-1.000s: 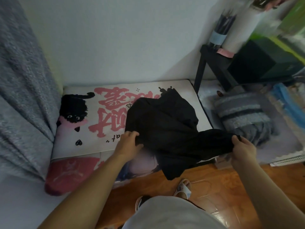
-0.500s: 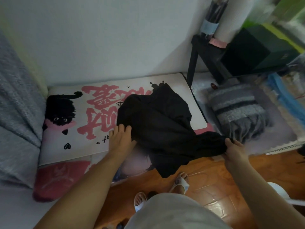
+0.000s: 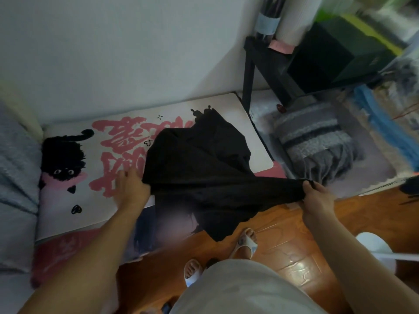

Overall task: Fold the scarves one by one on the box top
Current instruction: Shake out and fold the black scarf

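- Scarves here come down to two: the black scarf [image 3: 195,168] lies rumpled over the right half of the box top [image 3: 95,200], its near edge spilling off the front toward the floor, while a grey striped scarf [image 3: 317,143] sits in a heap well to the right of the box.
- Left hand [image 3: 132,189] rests at the black scarf's left edge on the box top; whether its fingers pinch the cloth or only press beside it, I cannot tell.
- Right hand [image 3: 317,198] pinches a bunched end of the scarf, drawn out taut past the box's right front corner, above the floor.
- It looks thin, limp and light, likely a bit slippery, so it will sag and slide rather than hold a crease.
- Best taken by corners or along a hem, with the overhang lifted back onto the box before folding.
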